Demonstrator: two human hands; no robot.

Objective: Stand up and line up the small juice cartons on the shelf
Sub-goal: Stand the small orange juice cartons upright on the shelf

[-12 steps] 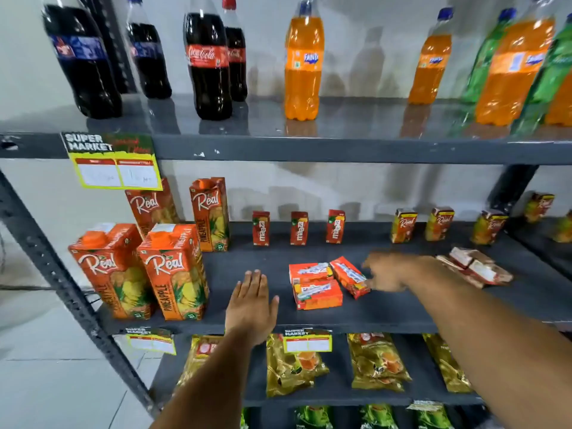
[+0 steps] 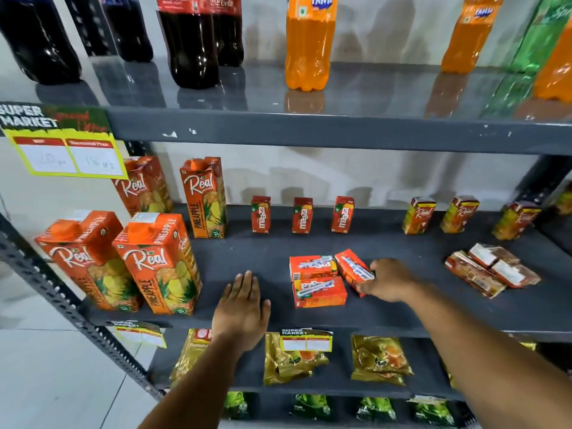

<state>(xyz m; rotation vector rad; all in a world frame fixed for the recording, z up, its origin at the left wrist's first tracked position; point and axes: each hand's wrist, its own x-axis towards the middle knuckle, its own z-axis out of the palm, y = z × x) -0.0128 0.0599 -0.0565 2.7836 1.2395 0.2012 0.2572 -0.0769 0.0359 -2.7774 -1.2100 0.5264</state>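
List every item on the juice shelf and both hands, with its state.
Three red cartons at the back: upright, in a row.
Three red cartons at the front: lying flat.
Rightmost flat red carton: tilted, right hand touching it.
Brown cartons at the back: upright.
Brown cartons at the front right: lying down.
Large pineapple cartons: upright.
Left hand: open, flat on the shelf.
Right hand: closing on the carton.
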